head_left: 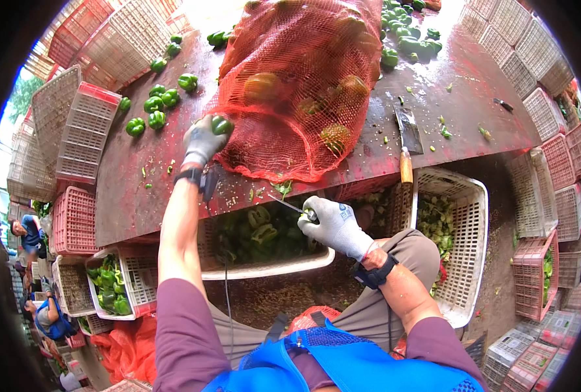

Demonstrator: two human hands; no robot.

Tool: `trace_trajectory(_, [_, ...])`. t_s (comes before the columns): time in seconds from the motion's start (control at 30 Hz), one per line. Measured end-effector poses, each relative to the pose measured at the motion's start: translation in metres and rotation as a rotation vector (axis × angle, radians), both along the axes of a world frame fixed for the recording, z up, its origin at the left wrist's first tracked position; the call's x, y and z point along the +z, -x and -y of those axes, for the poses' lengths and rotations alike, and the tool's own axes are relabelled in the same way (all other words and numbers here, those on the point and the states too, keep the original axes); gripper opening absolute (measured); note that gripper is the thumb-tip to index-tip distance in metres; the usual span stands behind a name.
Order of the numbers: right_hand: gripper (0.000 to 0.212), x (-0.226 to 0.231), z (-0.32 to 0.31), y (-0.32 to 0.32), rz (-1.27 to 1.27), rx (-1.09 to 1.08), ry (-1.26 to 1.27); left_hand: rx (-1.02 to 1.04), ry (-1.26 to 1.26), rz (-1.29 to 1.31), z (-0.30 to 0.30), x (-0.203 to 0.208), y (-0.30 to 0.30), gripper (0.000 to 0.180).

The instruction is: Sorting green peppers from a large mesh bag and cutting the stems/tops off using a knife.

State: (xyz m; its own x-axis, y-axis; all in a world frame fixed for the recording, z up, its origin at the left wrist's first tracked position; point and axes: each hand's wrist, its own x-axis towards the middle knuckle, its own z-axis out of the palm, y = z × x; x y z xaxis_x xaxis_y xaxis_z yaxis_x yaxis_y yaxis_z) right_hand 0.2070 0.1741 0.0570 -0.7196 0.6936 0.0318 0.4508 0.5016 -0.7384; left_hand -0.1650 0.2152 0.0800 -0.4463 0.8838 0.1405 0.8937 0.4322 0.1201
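Note:
My left hand (204, 140), in a grey-white glove, is closed round a green bell pepper (222, 125) at the left side of a red mesh sack (290, 85). The sack lies on the table with its mouth toward me, and peppers show through the mesh. My gloved right hand (335, 224) is closed on a small knife (286, 204), its thin blade pointing left. A small greenish bit shows by the thumb; I cannot tell what it is. Below this hand stands a white crate (284, 264) holding green peppers, partly shaded by the table edge.
Loose green peppers (155, 104) lie on the dark table (130, 209) at left, with more at far right. A wooden-handled cleaver (408, 134) overhangs the front edge. One white crate (476, 228) at right holds green scraps. Stacked crates (85, 134) flank both sides. People work at far left.

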Motion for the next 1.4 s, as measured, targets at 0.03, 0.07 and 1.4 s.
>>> trace_trajectory(0.03, [0.024,-0.001,-0.002,-0.001,-0.004,-0.004,-0.001,-0.004,-0.001,-0.004,0.016,0.003,-0.005,0.048])
trace_trajectory(0.07, [0.024,0.000,-0.003,-0.001,-0.045,-0.038,-0.073,-0.033,-0.150,0.153,0.040,0.009,-0.007,0.051])
trace_trajectory(1.4, [0.074,-0.015,0.080,0.008,0.292,0.082,-0.476,0.398,-0.720,2.418,0.208,-0.068,-0.232,0.040])
